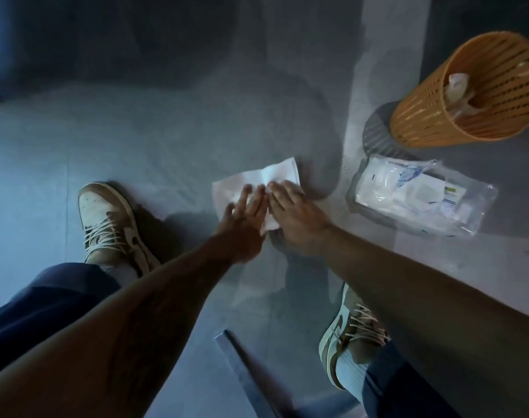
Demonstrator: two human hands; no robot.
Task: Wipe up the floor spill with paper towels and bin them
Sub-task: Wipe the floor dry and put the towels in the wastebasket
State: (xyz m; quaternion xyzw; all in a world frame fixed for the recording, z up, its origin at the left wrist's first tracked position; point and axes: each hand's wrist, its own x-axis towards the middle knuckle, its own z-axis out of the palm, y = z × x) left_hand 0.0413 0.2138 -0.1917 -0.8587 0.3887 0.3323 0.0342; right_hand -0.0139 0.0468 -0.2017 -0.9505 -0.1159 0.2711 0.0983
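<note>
Two flat palms at work: left hand [242,220] and right hand [294,220] side by side, fingers straight, pressing a white paper towel [276,173] onto the grey floor [166,140]. Probably soft, light, limp and easily torn once wet; best gathered from the free far edge and bunched. Just right, a towel pack [420,194]; farther right, the orange bin [423,116], something white inside. Cannot make out the spill itself in the dim light.

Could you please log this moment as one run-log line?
wiping | left hand, right hand: pressing white paper towel on grey floor | orange slatted bin: upright
</note>
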